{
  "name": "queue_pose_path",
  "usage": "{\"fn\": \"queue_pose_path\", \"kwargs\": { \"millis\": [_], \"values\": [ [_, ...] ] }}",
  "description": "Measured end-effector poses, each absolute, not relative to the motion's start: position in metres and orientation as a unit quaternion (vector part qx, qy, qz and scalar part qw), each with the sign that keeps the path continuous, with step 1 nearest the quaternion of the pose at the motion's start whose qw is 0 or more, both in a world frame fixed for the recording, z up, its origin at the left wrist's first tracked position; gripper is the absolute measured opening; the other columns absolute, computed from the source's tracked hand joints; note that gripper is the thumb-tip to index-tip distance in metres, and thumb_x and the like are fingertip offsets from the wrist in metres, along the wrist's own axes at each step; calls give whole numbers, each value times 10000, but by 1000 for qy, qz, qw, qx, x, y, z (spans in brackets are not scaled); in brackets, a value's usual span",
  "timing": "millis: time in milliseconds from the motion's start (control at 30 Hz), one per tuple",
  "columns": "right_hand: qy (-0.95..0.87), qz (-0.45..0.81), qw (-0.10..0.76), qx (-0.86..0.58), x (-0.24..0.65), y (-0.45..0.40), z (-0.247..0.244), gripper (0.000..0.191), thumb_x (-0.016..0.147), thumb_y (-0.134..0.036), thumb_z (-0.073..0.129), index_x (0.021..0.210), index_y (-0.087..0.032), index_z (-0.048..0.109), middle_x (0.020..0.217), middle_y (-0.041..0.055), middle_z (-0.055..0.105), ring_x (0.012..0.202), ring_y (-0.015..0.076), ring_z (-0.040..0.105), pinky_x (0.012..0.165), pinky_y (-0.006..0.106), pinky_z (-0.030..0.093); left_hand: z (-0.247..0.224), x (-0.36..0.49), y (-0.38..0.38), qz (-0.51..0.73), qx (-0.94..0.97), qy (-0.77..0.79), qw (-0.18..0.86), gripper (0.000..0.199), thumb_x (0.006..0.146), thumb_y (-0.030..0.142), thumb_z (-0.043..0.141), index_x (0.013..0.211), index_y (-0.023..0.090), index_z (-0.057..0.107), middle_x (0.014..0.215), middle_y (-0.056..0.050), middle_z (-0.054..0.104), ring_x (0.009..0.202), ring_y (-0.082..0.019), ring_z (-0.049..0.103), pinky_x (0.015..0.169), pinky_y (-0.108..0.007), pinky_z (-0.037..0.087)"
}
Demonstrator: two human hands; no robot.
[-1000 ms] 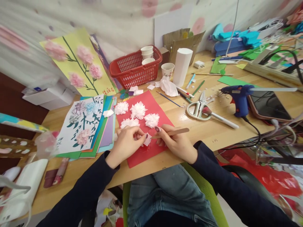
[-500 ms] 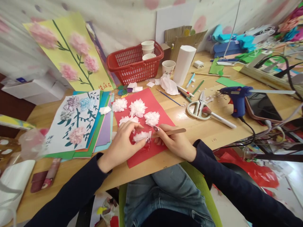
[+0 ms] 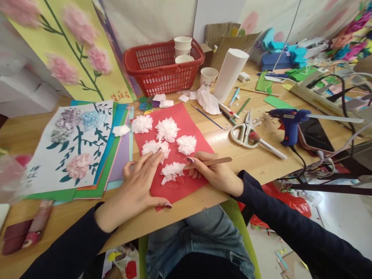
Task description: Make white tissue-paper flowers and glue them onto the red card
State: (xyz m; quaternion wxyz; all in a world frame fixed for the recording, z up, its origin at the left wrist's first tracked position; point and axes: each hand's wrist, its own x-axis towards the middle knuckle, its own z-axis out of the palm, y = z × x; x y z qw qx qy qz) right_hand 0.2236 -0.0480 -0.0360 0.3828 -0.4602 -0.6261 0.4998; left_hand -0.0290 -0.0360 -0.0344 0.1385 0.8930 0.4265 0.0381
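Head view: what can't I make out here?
In the head view:
- white paper flower: partly covered by the left hand
- wooden stick: middle hidden by right hand
- smartphone: partly behind glue gun
- yellow flower picture: cut off by top edge

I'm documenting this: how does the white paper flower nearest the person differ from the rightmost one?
The nearest flower is ragged and partial; the rightmost flower is a rounded puff. A ring mark shows beside the nearest flower, not the rightmost flower. Both lie on the red sheet.
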Motion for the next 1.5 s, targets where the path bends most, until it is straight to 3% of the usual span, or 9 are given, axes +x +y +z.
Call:
{"fn": "queue_pose_path", "kwargs": {
  "millis": [333, 533, 700, 867, 1000, 1100, 1267, 1400, 1500],
  "values": [
    [-629, 512, 372, -451, 214, -44, -35, 444, 958, -571, 458, 745, -194, 558, 655, 19, 649, 566, 122, 612, 547, 248, 522, -34, -36, -33, 6, 906, 397, 145, 1211, 680, 714, 715, 1565, 352, -28, 1637, -125, 232, 1438, -410, 265, 1103, -556, 207],
    [-595, 541, 403, -437, 216, -44, -39, 467, 945, -610, 451, 759, -192, 540, 622, 7, 633, 537, 116, 601, 521, 235, 507, -34, -40, -27, -18, 906, 397, 145, 1039, 749, 713, 650, 1565, 372, 105, 1660, -62, 173, 1453, -396, 223, 1113, -549, 206],
    [-624, 527, 381, -435, 216, -45, -39, 417, 981, -522, 432, 742, -196, 537, 624, 8, 624, 536, 118, 587, 530, 246, 498, -34, -40, -27, -18, 904, 403, 140, 1021, 713, 711, 688, 1549, 372, 210, 1649, -61, 215, 1429, -411, 256, 1085, -544, 244],
    [-742, 396, 341, -420, 213, -45, -32, 334, 1019, -347, 393, 724, -216, 480, 643, -6, 558, 572, 125, 531, 569, 260, 434, -36, -40, -26, -8, 906, 397, 147, 984, 710, 721, 681, 1531, 379, 259, 1642, -77, 237, 1418, -420, 268, 1072, -551, 248],
    [-810, 272, 295, -428, 203, -47, -25, 343, 1020, -303, 379, 687, -228, 412, 571, -30, 422, 495, 124, 365, 508, 280, 286, -36, -40, -25, -2, 905, 396, 152, 976, 697, 698, 712, 1517, 368, 298, 1637, -82, 250, 1413, -421, 276, 1071, -552, 255],
    [-817, 248, 287, -434, 196, -45, -24, 310, 998, -289, 403, 694, -228, 417, 546, -32, 402, 481, 127, 345, 500, 285, 249, -35, -40, -25, -3, 904, 400, 151, 982, 686, 692, 724, 1513, 359, 314, 1631, -86, 267, 1410, -425, 277, 1076, -561, 250],
    [-654, 449, 384, -472, 198, -40, -34, 401, 998, -442, 376, 687, -211, 479, 536, -7, 559, 475, 117, 518, 497, 237, 405, -33, -37, -26, -7, 903, 405, 142, 981, 701, 666, 731, 1524, 340, 307, 1620, -103, 290, 1400, -431, 276, 1073, -590, 234],
    [-506, 526, 478, -489, 204, -45, -38, 532, 902, -673, 451, 689, -194, 539, 453, -26, 534, 384, 107, 489, 414, 225, 408, -27, -37, -26, 12, 906, 401, 135, 964, 686, 656, 751, 1502, 333, 353, 1621, -97, 290, 1398, -422, 284, 1074, -579, 257],
    [-543, 515, 474, -464, 207, -54, -38, 554, 885, -701, 473, 687, -190, 552, 483, -16, 559, 412, 105, 514, 437, 224, 432, -15, -48, -25, 85, 896, 417, 127, 680, 806, 599, 666, 1402, 321, 494, 1535, -80, 447, 1357, -361, 375, 1083, -539, 288]
  ]
}}
